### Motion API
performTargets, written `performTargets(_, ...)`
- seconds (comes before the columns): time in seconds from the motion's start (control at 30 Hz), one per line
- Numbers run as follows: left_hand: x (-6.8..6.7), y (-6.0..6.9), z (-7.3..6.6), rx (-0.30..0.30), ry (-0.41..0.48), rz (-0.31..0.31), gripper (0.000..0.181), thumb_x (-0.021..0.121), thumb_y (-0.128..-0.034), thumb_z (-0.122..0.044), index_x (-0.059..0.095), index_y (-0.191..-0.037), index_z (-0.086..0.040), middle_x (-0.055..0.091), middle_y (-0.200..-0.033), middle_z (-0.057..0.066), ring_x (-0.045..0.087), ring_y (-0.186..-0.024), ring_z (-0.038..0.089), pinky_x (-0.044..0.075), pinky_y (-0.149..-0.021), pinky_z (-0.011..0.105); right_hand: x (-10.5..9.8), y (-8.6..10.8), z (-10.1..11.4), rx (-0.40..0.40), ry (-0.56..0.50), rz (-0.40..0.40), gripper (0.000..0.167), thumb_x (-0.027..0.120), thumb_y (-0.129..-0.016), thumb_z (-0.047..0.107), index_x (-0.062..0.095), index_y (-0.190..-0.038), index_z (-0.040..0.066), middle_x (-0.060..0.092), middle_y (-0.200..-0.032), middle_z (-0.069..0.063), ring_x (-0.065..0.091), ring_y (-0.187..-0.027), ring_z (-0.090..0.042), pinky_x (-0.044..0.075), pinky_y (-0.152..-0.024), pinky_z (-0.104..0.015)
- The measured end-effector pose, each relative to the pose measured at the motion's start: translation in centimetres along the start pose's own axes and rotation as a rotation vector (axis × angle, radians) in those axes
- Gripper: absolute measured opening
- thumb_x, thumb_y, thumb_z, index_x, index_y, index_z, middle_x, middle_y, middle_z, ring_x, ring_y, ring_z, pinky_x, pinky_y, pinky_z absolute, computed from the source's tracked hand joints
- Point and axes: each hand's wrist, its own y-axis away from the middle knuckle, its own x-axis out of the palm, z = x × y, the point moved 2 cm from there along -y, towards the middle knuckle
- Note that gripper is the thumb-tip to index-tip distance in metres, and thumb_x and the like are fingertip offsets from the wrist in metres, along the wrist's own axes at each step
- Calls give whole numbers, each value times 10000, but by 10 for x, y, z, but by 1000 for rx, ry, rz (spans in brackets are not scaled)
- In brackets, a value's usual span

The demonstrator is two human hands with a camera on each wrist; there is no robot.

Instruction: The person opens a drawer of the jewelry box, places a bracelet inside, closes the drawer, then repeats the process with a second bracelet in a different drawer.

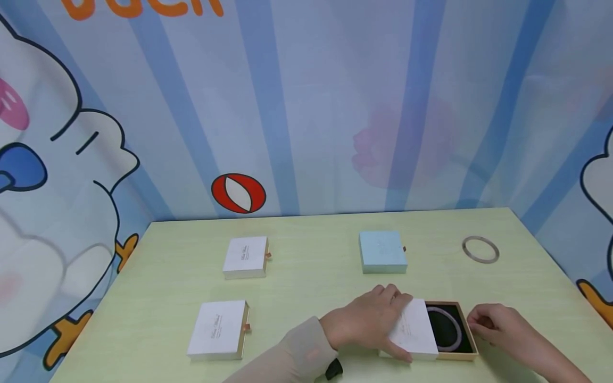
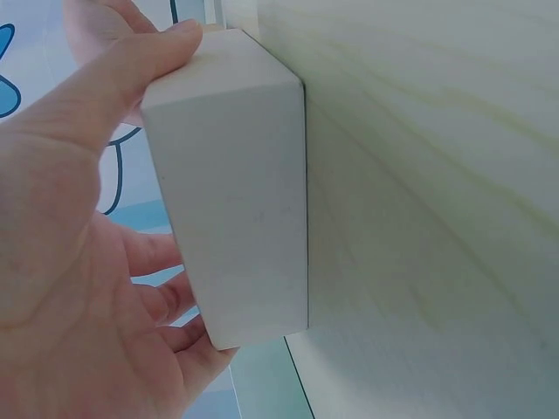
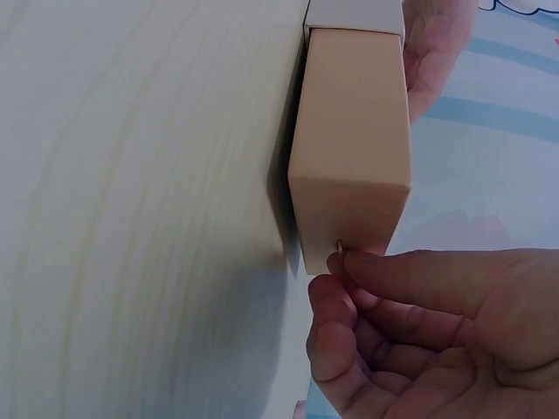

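Observation:
A white gift box lies at the front right with its drawer (image 1: pixel 457 357) slid partway out to the right of its white sleeve (image 1: pixel 417 335). Inside the dark-lined drawer is a pale bangle (image 1: pixel 460 334), partly covered by the sleeve. My left hand (image 1: pixel 367 321) grips the sleeve from its left end, thumb on the near edge and fingers at the far edge. With thumb and forefinger, my right hand (image 1: pixel 505 327) pinches a small pull tab (image 3: pixel 340 247) on the drawer's tan end face.
A loose bangle (image 1: pixel 481 250) lies at the back right. A light blue box (image 1: pixel 383 251) sits at the back middle. Two closed white boxes, one rear (image 1: pixel 245 258) and one front (image 1: pixel 216 330), stand on the left. A printed backdrop (image 1: pixel 330 106) rises behind the table.

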Motion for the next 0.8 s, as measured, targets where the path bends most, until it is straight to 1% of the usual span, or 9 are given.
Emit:
performTargets(0.13,0,0,0,1,9,0,1016,684,-760,-738,352,-1513,-142,454,-1351,-12,444,-1118,94,377,-962,185,0,0,1,1,-1,-1,114,626,-932,-45,662,-856,32,565,-725,15,468,-640,-90,452,-550,-264)
performTargets(0.33,0,0,0,9,5,-2,1016,682,-760,-740,354,-1512,-139,459,-1352,-9,447,-1126,93,377,-966,187,1,-1,1,7,-28,20,98,623,-938,-39,661,-872,23,576,-740,12,479,-650,-103,460,-554,-267)
performTargets(0.57,-1,0,0,8,11,-2,1010,682,-766,-734,355,-1513,-139,456,-1358,-6,447,-1133,97,378,-971,192,3,-1,0,-74,-16,3,99,633,-928,-38,657,-859,29,573,-739,17,455,-642,-43,447,-553,-259)
performTargets(0.8,-2,1,0,6,22,-1,1003,690,-766,-726,355,-1509,-140,454,-1354,-8,445,-1114,94,380,-957,188,5,-2,5,-59,-10,4,97,636,-930,-30,661,-857,29,584,-751,25,460,-655,-50,449,-568,-258)
